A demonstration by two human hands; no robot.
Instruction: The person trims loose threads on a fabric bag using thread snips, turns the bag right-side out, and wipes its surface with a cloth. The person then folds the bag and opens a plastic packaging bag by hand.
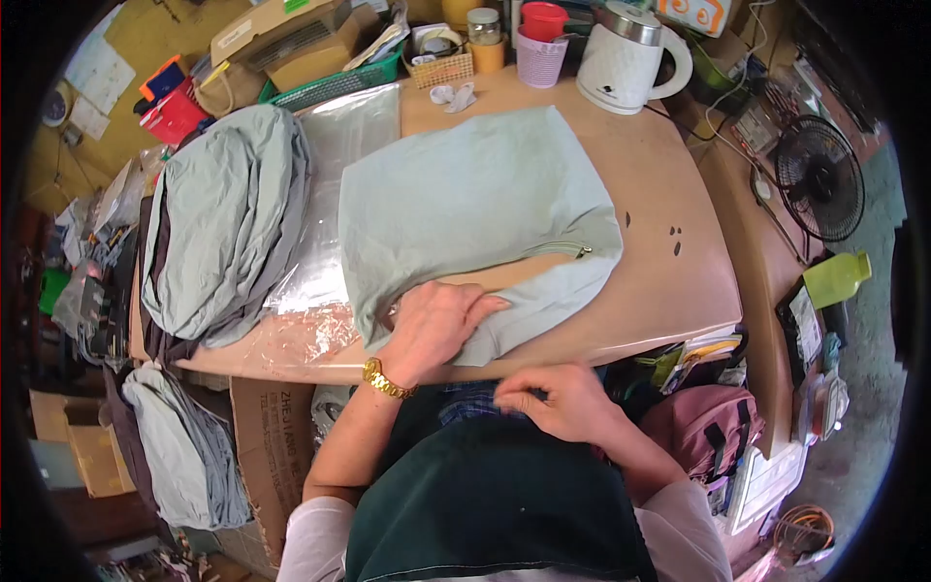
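A pale grey-green cloth bag (465,194) lies flat on the brown table, its wide strap curving round an opening towards me. A small zipper pull (585,252) shows at the right of that opening. My left hand (436,325), with a gold watch on the wrist, grips the near left part of the strap; some of its fingers are hidden. Just off the table's front edge, my right hand (561,401) is closed with thumb and fingers together. Whatever it may hold is too small to make out.
Left of the bag are clear plastic sheets (325,228) and a heap of similar grey-green cloth (228,218). More cloth (179,451) hangs below. A white kettle (626,58), cups and boxes line the back. A black fan (821,177) stands right.
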